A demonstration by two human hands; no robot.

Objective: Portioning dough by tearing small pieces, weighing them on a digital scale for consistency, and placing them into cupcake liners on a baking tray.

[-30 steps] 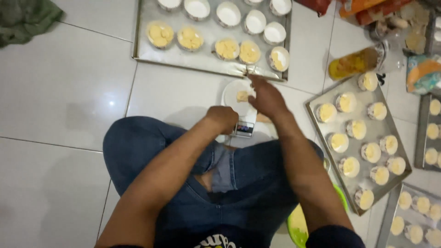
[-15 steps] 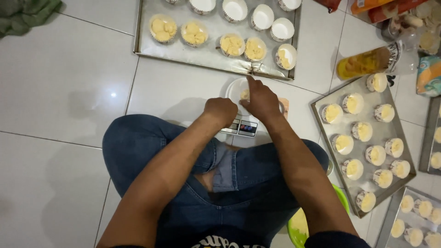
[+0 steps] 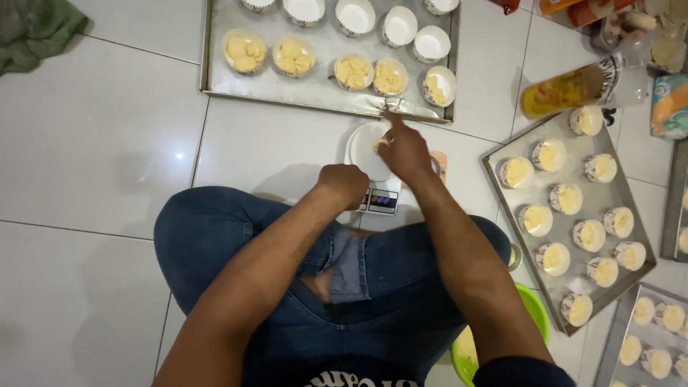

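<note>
I sit on the floor with a small kitchen scale (image 3: 382, 201) in front of my knees. A white paper cup (image 3: 360, 145) stands on it. My right hand (image 3: 405, 152) hovers over the cup and grips a thin metal utensil (image 3: 390, 108) whose tip points at the back tray's front edge. A bit of yellow batter shows under my fingers. My left hand (image 3: 344, 185) is curled into a fist at the scale's left side; nothing shows in it.
The back metal tray (image 3: 208, 72) holds several batter-filled cups (image 3: 294, 56) and several empty ones (image 3: 356, 16). A right-hand tray (image 3: 494, 188) carries filled cups. A green bowl (image 3: 536, 315), a bottle of yellow liquid (image 3: 566, 89) and a green cloth (image 3: 36, 29) lie around.
My right hand has shifted slightly left and stays over the cup on the scale. My left fist has hardly moved.
</note>
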